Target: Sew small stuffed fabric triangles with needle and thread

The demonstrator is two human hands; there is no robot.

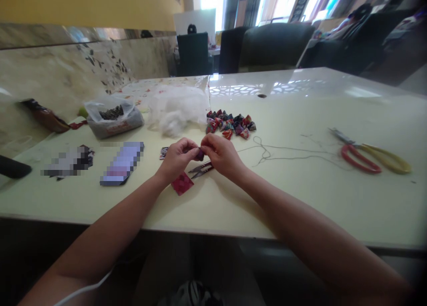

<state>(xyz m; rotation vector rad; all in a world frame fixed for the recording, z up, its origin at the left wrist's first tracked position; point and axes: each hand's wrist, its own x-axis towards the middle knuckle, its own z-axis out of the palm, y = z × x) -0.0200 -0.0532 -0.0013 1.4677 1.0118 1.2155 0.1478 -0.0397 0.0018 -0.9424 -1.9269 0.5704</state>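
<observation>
My left hand [179, 157] and my right hand [220, 154] meet over the table, fingertips closed on a small dark purple fabric piece [199, 155] between them. Fingers hide part of it. Below my hands lie small thread snips [200, 168], partly covered by my right hand. A red fabric square [182, 183] rests beside the snips' tips. Just left of my left hand a black-and-white patterned piece [163, 152] shows. Beyond my hands sits a pile of small colourful fabric pouches [230, 123]. Dark thread [287, 158] trails across the table to the right.
Large scissors with red and yellow handles [363, 157] lie at the right. On the left are a phone [122, 163], fabric pieces [70, 160] and a bag of dark filling [115, 119]. White stuffing in a plastic bag [176, 112] stands behind. People sit in the background.
</observation>
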